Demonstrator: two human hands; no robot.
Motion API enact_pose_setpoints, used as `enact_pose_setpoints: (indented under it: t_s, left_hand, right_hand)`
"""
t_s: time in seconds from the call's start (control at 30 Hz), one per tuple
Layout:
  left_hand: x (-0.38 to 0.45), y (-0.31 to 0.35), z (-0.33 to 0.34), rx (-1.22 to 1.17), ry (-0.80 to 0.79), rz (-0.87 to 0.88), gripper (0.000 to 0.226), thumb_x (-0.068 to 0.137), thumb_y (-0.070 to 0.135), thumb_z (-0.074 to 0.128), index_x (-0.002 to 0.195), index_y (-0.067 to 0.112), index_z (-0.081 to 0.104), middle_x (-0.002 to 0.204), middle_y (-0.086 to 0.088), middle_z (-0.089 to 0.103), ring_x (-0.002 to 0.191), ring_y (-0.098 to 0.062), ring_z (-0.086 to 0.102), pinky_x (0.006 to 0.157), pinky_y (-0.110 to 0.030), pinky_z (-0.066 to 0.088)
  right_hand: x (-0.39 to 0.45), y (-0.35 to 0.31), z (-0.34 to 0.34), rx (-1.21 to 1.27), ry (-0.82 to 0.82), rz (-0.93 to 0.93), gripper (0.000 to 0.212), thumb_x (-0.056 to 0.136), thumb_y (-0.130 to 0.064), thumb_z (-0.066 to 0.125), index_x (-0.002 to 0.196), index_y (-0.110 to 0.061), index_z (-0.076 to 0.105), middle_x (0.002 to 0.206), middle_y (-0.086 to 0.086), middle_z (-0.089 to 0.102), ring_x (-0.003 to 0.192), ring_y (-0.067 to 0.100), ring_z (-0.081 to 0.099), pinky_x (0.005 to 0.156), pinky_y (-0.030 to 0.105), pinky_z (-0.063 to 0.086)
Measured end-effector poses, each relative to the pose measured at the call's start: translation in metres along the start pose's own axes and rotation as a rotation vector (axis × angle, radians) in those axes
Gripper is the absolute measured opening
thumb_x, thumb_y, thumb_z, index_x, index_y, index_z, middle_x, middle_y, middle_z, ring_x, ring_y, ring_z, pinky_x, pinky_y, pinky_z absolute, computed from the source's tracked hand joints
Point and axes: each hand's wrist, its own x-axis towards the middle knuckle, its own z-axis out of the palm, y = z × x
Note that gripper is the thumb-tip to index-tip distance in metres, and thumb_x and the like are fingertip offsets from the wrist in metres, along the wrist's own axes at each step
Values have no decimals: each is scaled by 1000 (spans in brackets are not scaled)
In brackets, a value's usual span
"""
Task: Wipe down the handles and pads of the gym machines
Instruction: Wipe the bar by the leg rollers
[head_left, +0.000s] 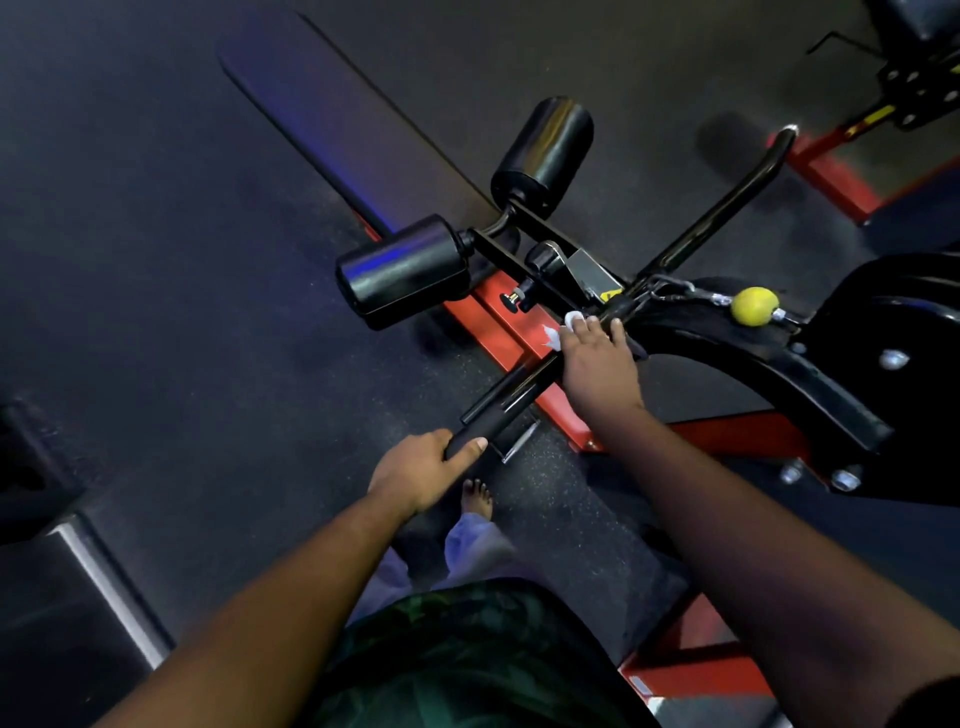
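Note:
A long black pull bar runs across the view, its near handle (506, 402) low at centre and its far handle (727, 208) rising to the upper right. My left hand (423, 470) grips the near end of the bar. My right hand (597, 353) is wrapped over the bar near its middle, with a white wipe (558, 332) bunched under the fingers against the bar. Two black roller pads (402, 270) (543, 148) stick out from the machine's post just beyond the bar. A long dark bench pad (332, 114) stretches away to the upper left.
The red steel frame (498, 322) lies on the speckled rubber floor under the bar. A yellow cable stopper ball (754, 306) hangs by the black curved housing (779, 364) on the right. Another red-framed machine (831, 176) stands at the top right. My bare foot (478, 499) is below the bar.

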Motion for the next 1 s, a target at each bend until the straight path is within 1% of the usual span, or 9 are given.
enact_pose_setpoints:
  t_s: [0.1, 0.2, 0.3, 0.43, 0.57, 0.77, 0.87, 0.93, 1.0]
  left_hand:
    - [0, -1, 1, 0, 10, 5, 68, 87, 88, 33, 87, 26, 60, 79, 5, 66, 74, -16, 64, 74, -40, 56]
    - [0, 0, 1, -4, 15, 2, 72, 85, 91, 31, 87, 25, 61, 79, 5, 66, 73, -15, 64, 74, -41, 56]
    - [-1, 0, -1, -1, 3, 5, 69, 88, 88, 34, 87, 24, 60, 80, 4, 67, 75, -16, 64, 74, -40, 56]
    - [0, 0, -3, -19, -9, 2, 67, 90, 86, 36, 90, 24, 62, 82, 3, 68, 76, -17, 65, 76, -41, 57]
    - [-1, 0, -5, -22, -23, 2, 67, 89, 86, 36, 91, 24, 62, 82, 4, 68, 76, -17, 66, 75, -41, 57]
    - [-1, 2, -5, -30, -23, -2, 63, 91, 83, 38, 89, 25, 62, 79, 4, 68, 73, -16, 65, 71, -39, 55]
    - [-2, 2, -4, -27, -32, -3, 62, 92, 82, 39, 90, 25, 61, 81, 3, 68, 74, -16, 65, 72, -39, 55]
    - [-2, 3, -4, -28, -37, 4, 60, 93, 80, 40, 89, 24, 60, 81, 3, 68, 74, -16, 65, 73, -39, 55]
    - [-4, 4, -4, -34, -42, 7, 61, 93, 81, 39, 90, 24, 61, 82, 3, 68, 75, -16, 65, 74, -40, 55]
  right_hand:
    - [16, 32, -7, -267, -32, -23, 57, 102, -16, 33, 157, -7, 29, 162, 11, 35, 152, 27, 27, 123, 61, 4]
    - [39, 51, -18, -314, -62, 123, 66, 99, -29, 55, 154, -1, 32, 159, 16, 38, 152, 32, 27, 122, 62, 7]
    - [33, 31, -10, -69, 3, 168, 52, 100, -13, 39, 151, -2, 39, 158, 19, 38, 149, 33, 32, 123, 53, 19]
    - [-29, -18, 16, 436, 153, 136, 57, 96, 4, 40, 152, -9, 43, 163, 9, 33, 153, 24, 24, 121, 35, 29]
    - [-38, -13, 26, 436, 128, -58, 61, 93, 6, 41, 152, -10, 42, 162, 8, 35, 153, 25, 24, 124, 38, 15]
    - [11, 16, 16, 440, 112, 177, 52, 96, -1, 37, 147, -7, 48, 157, 17, 40, 146, 36, 34, 121, 44, 27]
    - [-39, -35, 33, 575, 151, -61, 54, 96, -14, 30, 142, -6, 56, 151, 16, 49, 146, 33, 37, 124, 45, 24]
    - [-60, -44, 42, 534, 152, -272, 48, 97, -7, 36, 141, -6, 56, 150, 13, 52, 147, 31, 36, 124, 44, 22]
    - [-54, -28, 34, 495, 159, -323, 51, 97, -1, 42, 147, -9, 50, 154, 12, 47, 149, 28, 34, 123, 45, 26]
